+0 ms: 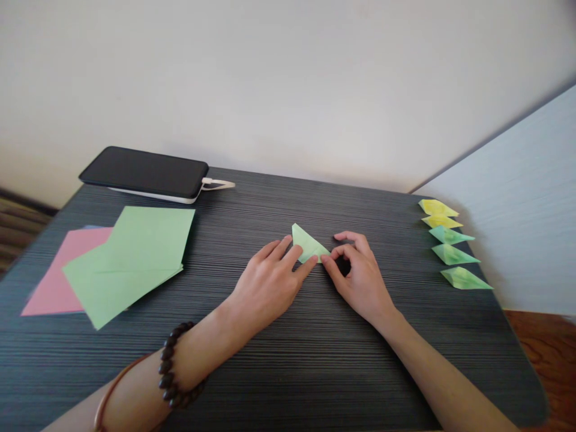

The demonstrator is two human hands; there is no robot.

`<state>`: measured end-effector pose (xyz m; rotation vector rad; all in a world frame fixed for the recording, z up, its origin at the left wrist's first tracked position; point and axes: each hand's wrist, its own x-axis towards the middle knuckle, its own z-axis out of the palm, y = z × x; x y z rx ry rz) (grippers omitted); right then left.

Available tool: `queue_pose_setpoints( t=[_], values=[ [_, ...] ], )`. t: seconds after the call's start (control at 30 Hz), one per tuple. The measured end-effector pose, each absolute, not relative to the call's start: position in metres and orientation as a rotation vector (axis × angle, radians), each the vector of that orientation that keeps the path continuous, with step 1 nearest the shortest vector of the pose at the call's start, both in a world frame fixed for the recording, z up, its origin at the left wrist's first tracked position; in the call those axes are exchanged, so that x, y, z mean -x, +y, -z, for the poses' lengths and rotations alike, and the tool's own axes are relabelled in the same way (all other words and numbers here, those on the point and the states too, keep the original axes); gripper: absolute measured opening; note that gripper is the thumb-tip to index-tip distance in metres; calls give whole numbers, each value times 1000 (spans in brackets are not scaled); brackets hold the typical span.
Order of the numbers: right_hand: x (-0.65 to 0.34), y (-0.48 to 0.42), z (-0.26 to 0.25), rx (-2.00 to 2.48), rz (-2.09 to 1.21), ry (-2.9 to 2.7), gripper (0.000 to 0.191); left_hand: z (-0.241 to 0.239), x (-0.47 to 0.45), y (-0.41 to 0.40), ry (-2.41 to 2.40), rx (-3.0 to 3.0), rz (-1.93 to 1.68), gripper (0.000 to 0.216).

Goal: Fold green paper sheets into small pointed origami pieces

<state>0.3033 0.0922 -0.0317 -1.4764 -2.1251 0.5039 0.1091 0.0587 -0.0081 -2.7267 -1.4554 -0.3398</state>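
A small light-green paper folded into a triangle (306, 242) lies flat on the dark striped table (288, 360), near its middle. My left hand (268, 282) rests over the triangle's near-left edge, fingers stretched out and pressing the paper down. My right hand (357, 273) sits at the triangle's right tip, thumb and forefinger curled together in a pinch on that corner. A dark bead bracelet (173, 369) circles my left wrist.
A loose stack of green sheets (135, 258) over a pink sheet (67, 270) lies at the left. A black phone (144, 171) on a white power bank with a cable sits at the back left. Several folded yellow and green pieces (450, 245) line the right edge beside a pale wall.
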Motion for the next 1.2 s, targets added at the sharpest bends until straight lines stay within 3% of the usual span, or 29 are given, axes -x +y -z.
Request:
queue_pose_setpoints(
  t=[0.8,1.2],
  values=[
    [-302,93,33,1480,-426,-2143,15,8,-112,58,-1481,2750,293,34],
    [-308,98,27,1435,-611,-2138,9,5,-113,54,-1525,2758,264,35]
  ],
)
